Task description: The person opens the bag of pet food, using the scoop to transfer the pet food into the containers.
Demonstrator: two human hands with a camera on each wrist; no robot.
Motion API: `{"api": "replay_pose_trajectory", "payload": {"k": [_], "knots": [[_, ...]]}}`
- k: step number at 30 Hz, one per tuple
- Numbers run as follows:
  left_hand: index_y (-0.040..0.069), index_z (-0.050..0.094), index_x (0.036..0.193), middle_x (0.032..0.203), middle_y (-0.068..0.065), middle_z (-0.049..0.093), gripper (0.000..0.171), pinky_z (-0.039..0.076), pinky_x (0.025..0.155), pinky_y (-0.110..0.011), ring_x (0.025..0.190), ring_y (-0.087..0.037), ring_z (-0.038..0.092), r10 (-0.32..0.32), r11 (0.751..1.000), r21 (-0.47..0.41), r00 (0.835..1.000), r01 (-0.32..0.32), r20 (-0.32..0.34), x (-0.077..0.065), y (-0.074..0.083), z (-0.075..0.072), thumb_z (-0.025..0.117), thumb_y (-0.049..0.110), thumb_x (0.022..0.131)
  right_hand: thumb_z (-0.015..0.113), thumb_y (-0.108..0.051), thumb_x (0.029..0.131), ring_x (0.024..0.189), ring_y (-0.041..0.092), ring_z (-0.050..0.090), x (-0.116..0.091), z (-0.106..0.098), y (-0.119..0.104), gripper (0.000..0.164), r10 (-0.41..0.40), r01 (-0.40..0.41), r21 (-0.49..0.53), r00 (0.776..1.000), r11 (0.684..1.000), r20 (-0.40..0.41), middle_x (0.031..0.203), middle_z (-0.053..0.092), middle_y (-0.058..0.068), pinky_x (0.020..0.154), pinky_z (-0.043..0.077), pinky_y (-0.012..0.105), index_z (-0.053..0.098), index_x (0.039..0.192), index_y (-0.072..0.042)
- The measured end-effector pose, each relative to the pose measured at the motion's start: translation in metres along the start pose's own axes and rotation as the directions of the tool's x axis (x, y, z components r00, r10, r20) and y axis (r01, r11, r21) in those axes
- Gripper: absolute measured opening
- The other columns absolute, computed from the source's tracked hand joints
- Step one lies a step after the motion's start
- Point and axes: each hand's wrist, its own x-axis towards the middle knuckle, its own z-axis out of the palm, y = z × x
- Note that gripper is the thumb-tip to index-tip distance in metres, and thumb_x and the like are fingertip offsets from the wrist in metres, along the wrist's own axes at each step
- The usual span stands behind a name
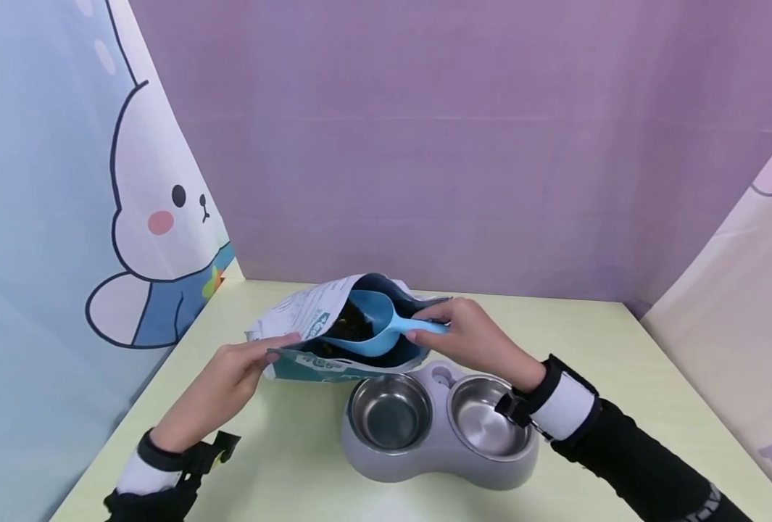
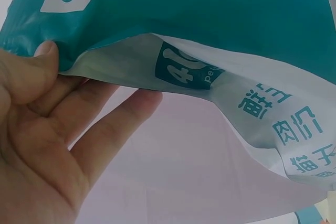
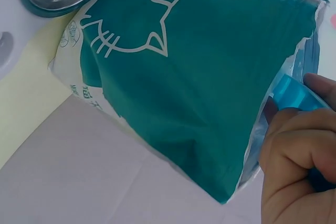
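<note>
A teal and white pet food bag (image 1: 297, 312), with a cat outline on its front, stands with its mouth wide open toward me. My left hand (image 1: 225, 380) pinches the left edge of that mouth; in the left wrist view the thumb lies on the teal side and the fingers (image 2: 123, 124) lie on the other. Inside the mouth is a light blue scoop (image 1: 386, 322), with dark pieces of food (image 1: 351, 322) in and around its bowl. My right hand (image 1: 470, 337) grips the scoop's handle at the bag's right edge. In the right wrist view the bag hides the scoop's front.
A grey-lilac double feeder (image 1: 438, 457) stands on the pale yellow table (image 1: 281, 471), just in front of the bag. It holds a left steel bowl (image 1: 391, 417) and a right steel bowl (image 1: 483, 417). A purple curtain (image 1: 425, 145) hangs behind; printed cloths flank both sides.
</note>
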Motion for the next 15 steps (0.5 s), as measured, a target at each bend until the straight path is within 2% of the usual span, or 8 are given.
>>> {"api": "replay_pose_trajectory", "payload": {"k": [4,10,15], "knots": [[0.019,0.053,0.123,0.124,-0.004,0.053,0.045,0.049,0.076,-0.032,0.110,-0.021,0.050,0.004,1.000,0.006,1.000,-0.004,-0.003,0.000,0.000,-0.001,0.047,-0.008,0.088,0.064,-0.025,0.084,0.057,0.017,0.041,-0.005,-0.005,0.002,0.004,0.000,0.000,-0.010,1.000,1.000,-0.007,0.067,0.054,-0.002,0.050,0.031,0.025,0.066,0.085,-0.021],[0.018,0.053,0.123,0.124,-0.002,0.053,0.042,0.046,0.085,-0.039,0.112,-0.021,0.048,0.020,1.000,-0.001,1.000,-0.020,-0.003,0.001,-0.001,-0.001,0.046,-0.006,0.089,0.064,-0.030,0.084,0.056,0.017,0.037,-0.011,-0.013,0.010,0.009,-0.007,0.007,0.001,1.000,1.000,0.001,0.064,0.048,0.001,0.050,0.027,0.025,0.065,0.083,-0.021],[0.018,0.053,0.123,0.124,-0.002,0.053,0.042,0.045,0.086,-0.040,0.114,-0.021,0.047,0.021,1.000,-0.002,1.000,-0.021,-0.004,0.000,0.000,0.000,0.046,-0.006,0.089,0.064,-0.033,0.083,0.052,0.014,0.031,-0.015,-0.017,0.013,0.011,-0.013,0.013,0.022,1.000,1.000,-0.002,0.060,0.042,0.002,0.048,0.025,0.025,0.066,0.085,-0.022]]}}
